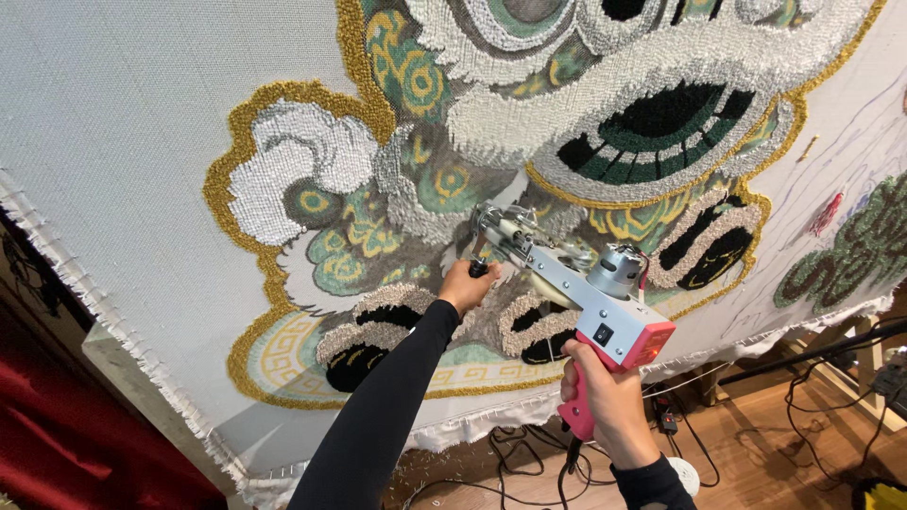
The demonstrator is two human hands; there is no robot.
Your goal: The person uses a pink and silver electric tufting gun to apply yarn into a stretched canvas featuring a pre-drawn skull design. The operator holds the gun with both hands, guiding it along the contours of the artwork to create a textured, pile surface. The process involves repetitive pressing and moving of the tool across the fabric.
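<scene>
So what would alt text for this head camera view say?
A grey and pink tufting gun, gripped by the right hand and steadied by the left hand, presses against a stretched white cloth bearing a colourful tufted lion design.

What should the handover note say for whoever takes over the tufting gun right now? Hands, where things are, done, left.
Left hand: closed on the small black front handle of the tufting gun, black sleeve.
Right hand: closed on the pink rear grip, cord hanging below.
Gun: nose against the stretched backing cloth, at the lower middle of the lion design.
Done: most of the design tufted in white, gold, green and black, with a gold outline.
Left: bare cloth patches show inside the outline near the gun's nose; the cloth to the right has drawn lines and only a few tufted patches.
Cables lie on the wooden floor below.
</scene>
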